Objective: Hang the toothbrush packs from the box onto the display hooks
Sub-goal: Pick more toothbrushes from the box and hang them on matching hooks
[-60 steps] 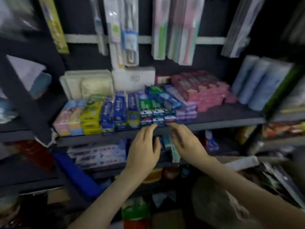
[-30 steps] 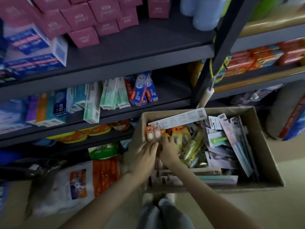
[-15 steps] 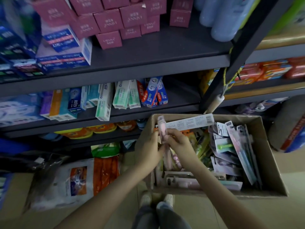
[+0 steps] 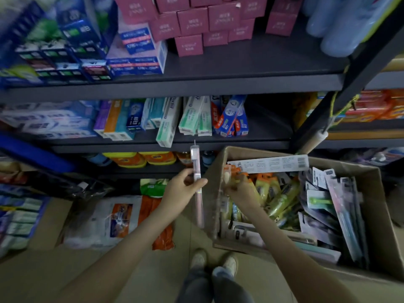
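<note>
Shoes [image 4: 215, 262] are showing at the bottom centre of the frame, toes pointing up toward the shelves. Just above them, the left hand [image 4: 180, 191] is pinching a slim pink pack [image 4: 197, 186] between thumb and fingers, holding it upright left of the box [image 4: 371, 226]. Right of it, the right hand [image 4: 239, 192] is reaching into the box's upper left corner, fingers curled among orange packs [image 4: 235, 170]; whether it is gripping one cannot be told. More toothbrush packs are lying piled across the box, with a long white one [image 4: 269, 164] resting along its far edge. Left of the box, a white and orange bag [image 4: 118, 221] is lying on the floor. Farther up, toothpaste cartons [image 4: 192, 115] are standing on the middle shelf, and pink cartons [image 4: 192, 21] are sitting stacked at the top.
</note>
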Available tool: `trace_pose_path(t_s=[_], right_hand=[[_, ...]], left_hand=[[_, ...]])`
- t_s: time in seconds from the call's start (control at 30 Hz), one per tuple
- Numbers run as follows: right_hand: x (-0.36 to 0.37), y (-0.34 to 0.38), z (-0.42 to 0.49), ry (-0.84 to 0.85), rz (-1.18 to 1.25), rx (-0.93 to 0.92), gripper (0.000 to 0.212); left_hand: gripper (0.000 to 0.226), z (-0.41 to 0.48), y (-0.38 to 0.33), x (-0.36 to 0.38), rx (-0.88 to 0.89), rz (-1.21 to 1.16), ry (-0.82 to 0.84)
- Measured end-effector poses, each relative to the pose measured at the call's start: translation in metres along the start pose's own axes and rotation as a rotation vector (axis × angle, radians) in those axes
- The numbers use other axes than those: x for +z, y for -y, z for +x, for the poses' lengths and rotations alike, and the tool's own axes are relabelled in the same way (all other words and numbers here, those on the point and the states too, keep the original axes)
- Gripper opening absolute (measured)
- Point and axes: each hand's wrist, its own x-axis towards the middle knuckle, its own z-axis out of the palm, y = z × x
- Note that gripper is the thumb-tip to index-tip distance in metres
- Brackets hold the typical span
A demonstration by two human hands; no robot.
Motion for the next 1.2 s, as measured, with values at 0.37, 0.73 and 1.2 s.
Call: trace_pose_path(t_s=[0.37,0.73,1.2], right_hand=[[-0.025,0.057,-0.050,-0.297,0.266,-0.226,0.009],[0.068,0.280,-0.152,0.002,0.207,-0.603,0.024],[0.137,0.563,-0.198,-0.506,-0.229,-1.157,0.052]], left_hand=[[0.034,-0.023,-0.019,-0.066,0.082,-0.120,0.084],[0.039,-0.052,-0.001,-0.280,0.146,-0.200,0.129],[0.008,-0.037,-0.059,-0.542,0.614,-0.272,-0.329]])
